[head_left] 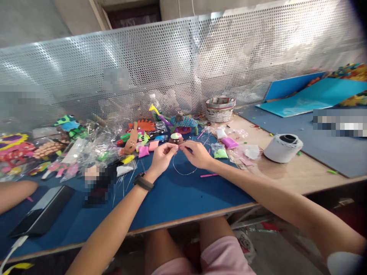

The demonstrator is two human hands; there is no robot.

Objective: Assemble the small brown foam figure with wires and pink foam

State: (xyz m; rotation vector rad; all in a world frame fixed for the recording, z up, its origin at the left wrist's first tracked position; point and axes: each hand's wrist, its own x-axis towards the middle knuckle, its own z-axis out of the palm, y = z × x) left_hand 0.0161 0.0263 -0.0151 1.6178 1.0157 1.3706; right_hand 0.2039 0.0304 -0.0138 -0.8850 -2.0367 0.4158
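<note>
Side by side over the blue work mat, my two hands pinch with their fingertips almost touching. My left hand is closed on one side of a thin pale wire, which hangs below in a curved loop. On its other side my right hand is closed too, thumb against forefinger. Just behind the fingertips sits a small brown clay figure with white eyes and a pink-and-green top. Whether the fingers touch it, I cannot tell.
Behind stand a blue spotted clay animal, a bottle and a woven basket. Bagged clay figures crowd the left, near a black power bank and another person's arm. A white thread cone stands right.
</note>
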